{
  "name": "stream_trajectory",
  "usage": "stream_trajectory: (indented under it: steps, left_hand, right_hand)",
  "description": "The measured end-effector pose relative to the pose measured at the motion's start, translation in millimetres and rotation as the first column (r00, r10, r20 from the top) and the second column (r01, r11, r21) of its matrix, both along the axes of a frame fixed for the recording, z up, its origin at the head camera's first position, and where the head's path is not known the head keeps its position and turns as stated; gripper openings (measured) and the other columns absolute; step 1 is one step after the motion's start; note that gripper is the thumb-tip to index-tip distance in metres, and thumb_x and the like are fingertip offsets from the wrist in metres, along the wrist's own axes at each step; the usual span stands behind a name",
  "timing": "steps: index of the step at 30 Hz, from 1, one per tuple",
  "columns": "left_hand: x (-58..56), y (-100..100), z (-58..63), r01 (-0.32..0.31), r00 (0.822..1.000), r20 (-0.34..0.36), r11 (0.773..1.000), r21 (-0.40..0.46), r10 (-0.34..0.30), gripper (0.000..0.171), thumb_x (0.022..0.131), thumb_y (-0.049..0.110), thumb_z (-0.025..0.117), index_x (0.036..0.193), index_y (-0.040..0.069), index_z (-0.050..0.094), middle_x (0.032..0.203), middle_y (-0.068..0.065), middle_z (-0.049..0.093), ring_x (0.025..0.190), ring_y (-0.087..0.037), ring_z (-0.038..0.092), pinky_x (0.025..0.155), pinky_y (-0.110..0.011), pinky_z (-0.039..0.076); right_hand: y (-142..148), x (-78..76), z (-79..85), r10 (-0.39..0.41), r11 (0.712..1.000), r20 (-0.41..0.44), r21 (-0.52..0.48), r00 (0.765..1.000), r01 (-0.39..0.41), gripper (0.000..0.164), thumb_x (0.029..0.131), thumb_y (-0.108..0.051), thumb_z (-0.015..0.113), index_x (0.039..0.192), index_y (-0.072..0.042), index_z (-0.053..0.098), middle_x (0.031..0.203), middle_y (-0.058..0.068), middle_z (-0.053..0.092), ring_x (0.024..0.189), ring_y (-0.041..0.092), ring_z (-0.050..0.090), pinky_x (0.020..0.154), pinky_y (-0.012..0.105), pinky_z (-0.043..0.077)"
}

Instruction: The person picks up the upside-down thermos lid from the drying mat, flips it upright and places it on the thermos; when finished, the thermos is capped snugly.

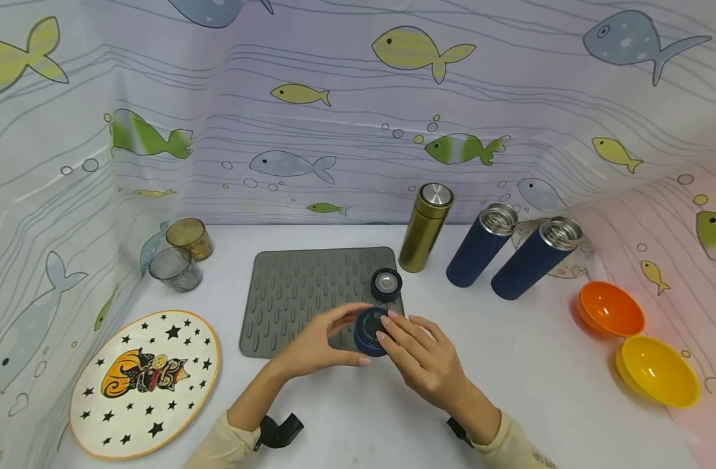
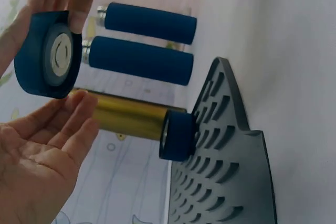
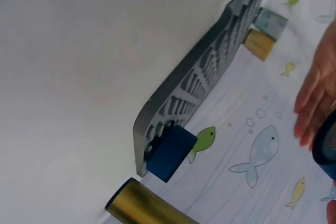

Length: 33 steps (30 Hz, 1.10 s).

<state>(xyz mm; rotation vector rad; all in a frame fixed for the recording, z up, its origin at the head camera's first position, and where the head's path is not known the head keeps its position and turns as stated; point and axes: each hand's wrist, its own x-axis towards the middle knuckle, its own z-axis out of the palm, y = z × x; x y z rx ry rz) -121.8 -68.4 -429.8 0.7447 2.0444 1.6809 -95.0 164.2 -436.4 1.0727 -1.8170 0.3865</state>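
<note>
Above the front right corner of the grey ridged mat, a dark blue bottle lid is held up in the air. My right hand grips it, fingertips lying over its top. My left hand is beside the lid with thumb and fingers spread. In the left wrist view, the left fingertips come right at the lid's edge, and the lid's underside shows a silvery disc. A second blue lid rests on the mat's right side, inner face up in the head view.
Behind the mat's right side stands a gold bottle with its cap on. Two lidless blue bottles stand farther right, near orange and yellow bowls. On the left are two glasses and an oval cat-patterned plate.
</note>
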Motion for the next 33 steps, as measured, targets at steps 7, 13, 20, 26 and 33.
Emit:
stream_trajectory:
  steps: [7, 13, 20, 26, 33]
  left_hand:
    - [2.3, 14, 1.4, 0.023, 0.997, -0.072, 1.0, 0.011, -0.022, 0.083, 0.074, 0.017, 0.089, 0.146, 0.019, 0.048, 0.144, 0.0, 0.054, 0.132, -0.023, 0.052, 0.113, -0.039, 0.04]
    - [-1.4, 28, 5.5, -0.062, 0.985, -0.161, 0.998, -0.004, 0.061, 0.074, 0.073, 0.019, 0.09, 0.138, 0.017, 0.054, 0.133, -0.003, 0.062, 0.12, -0.025, 0.06, 0.104, -0.044, 0.048]
    - [-28.5, 45, 26.9, -0.128, 0.933, -0.336, 0.991, 0.03, 0.13, 0.071, 0.073, 0.019, 0.089, 0.134, 0.008, 0.055, 0.126, -0.005, 0.065, 0.114, -0.022, 0.063, 0.098, -0.041, 0.052]
    - [-53.0, 60, 49.4, -0.134, 0.915, -0.374, 0.989, 0.065, 0.149, 0.074, 0.072, 0.017, 0.09, 0.137, 0.011, 0.054, 0.129, -0.004, 0.064, 0.119, -0.018, 0.061, 0.102, -0.04, 0.049]
    - [-63.3, 81, 62.2, -0.128, 0.926, -0.35, 0.99, 0.065, 0.143, 0.075, 0.073, 0.02, 0.089, 0.138, 0.015, 0.052, 0.13, 0.0, 0.062, 0.118, -0.015, 0.061, 0.101, -0.038, 0.05]
  right_hand:
    - [6, -0.8, 1.3, 0.001, 0.998, -0.12, 0.067, 0.993, 0.007, 0.02, 0.1, -0.005, 0.055, 0.104, -0.004, 0.075, 0.106, 0.015, 0.074, 0.094, 0.028, 0.073, 0.08, 0.041, 0.056]
    - [13, -6.3, -2.0, -0.029, 0.999, -0.1, 0.038, 0.995, 0.033, 0.02, 0.099, -0.004, 0.056, 0.108, -0.006, 0.074, 0.111, 0.017, 0.073, 0.097, 0.031, 0.072, 0.083, 0.043, 0.055]
    - [29, -28.8, -7.7, -0.132, 0.984, 0.041, -0.113, 0.99, 0.136, 0.026, 0.094, -0.008, 0.062, 0.119, -0.003, 0.069, 0.122, 0.025, 0.066, 0.106, 0.039, 0.065, 0.08, 0.046, 0.052]
    - [53, -55.2, -12.1, -0.261, 0.874, 0.374, -0.3, 0.89, 0.382, 0.069, 0.079, -0.007, 0.081, 0.139, 0.006, 0.05, 0.138, 0.028, 0.052, 0.123, 0.042, 0.053, 0.096, 0.052, 0.046]
    - [73, -84.0, -8.8, -0.318, 0.563, 0.636, -0.47, 0.703, 0.679, 0.078, 0.08, -0.017, 0.084, 0.14, 0.004, 0.04, 0.131, 0.026, 0.044, 0.122, 0.034, 0.045, 0.091, 0.042, 0.045]
